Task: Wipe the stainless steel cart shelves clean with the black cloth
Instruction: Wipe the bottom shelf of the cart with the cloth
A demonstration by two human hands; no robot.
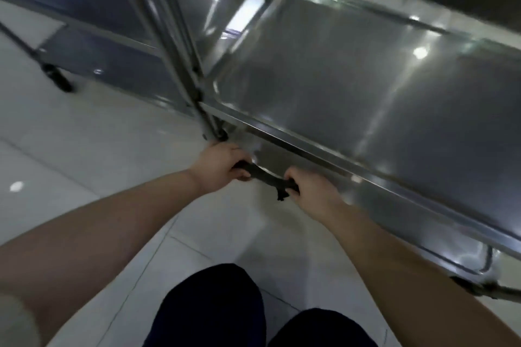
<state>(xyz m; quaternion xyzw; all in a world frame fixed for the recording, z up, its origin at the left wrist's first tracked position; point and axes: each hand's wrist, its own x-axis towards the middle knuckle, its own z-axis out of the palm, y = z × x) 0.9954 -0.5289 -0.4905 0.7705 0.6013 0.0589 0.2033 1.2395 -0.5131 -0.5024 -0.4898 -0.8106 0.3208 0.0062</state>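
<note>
Stretching the black cloth (265, 175) taut between our left hand (222, 167) and right hand (307, 189), both fisted on its ends, just below the cart shelf (352, 87) rim. Soft, light, limp; likely best bunched mid-cloth for wiping.

- I see my left hand (221, 167) and my right hand (308, 188) each closed around one end of the black cloth (265, 175), which stretches taut between them like a twisted band.
- A short tail of cloth hangs below my right fist.
- The cloth sits just in front of the near rim of the cart shelf (352, 98), close to the corner post (180, 65).
- The steel shelf surface shines with light streaks and bright spots.
- A black caster (57, 77) stands on the pale tiled floor (84, 149) at the left.
- My dark-trousered knees (214, 307) show at the bottom edge.
</note>
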